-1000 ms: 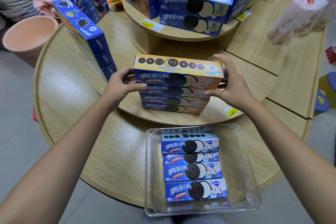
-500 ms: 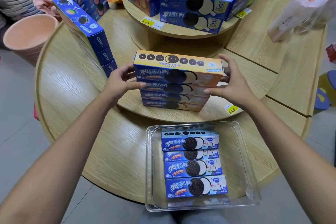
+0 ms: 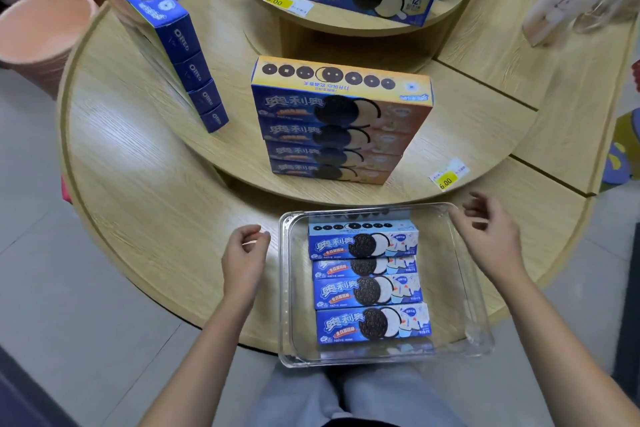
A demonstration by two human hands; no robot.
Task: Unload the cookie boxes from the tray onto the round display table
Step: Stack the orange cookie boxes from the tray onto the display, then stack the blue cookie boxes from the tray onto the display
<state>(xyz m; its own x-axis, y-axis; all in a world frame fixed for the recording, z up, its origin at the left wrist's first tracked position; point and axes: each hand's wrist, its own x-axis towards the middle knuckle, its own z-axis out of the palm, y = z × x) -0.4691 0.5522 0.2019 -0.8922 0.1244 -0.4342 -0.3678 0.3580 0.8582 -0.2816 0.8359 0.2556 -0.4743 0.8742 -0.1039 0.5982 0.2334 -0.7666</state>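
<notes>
Four blue cookie boxes point(image 3: 369, 282) lie in the clear tray point(image 3: 474, 322) at the near edge of the round display table point(image 3: 145, 204). Orange-top stack point(image 3: 341, 121) sits on middle tier. L hand point(image 3: 244, 258) & R hand point(image 3: 491, 236) hover at tray sides, fingers loosely curled, holding nothing.

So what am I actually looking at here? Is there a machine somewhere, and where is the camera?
No machine: a person works with two bare hands. The single picture comes from a wide-angle camera worn on the person's head, looking forward and down. The left hand hovers beside the clear plastic tray, and the right hand hovers over its far right corner. Both are empty, fingers loosely curled. In the tray lie blue cookie boxes; four show. The tray sits at the edge of a tiered round wooden display table. On its middle tier stands a stack of orange-topped cookie boxes, four showing, with a yellow price tag nearby. More blue boxes fill the table behind.
</notes>
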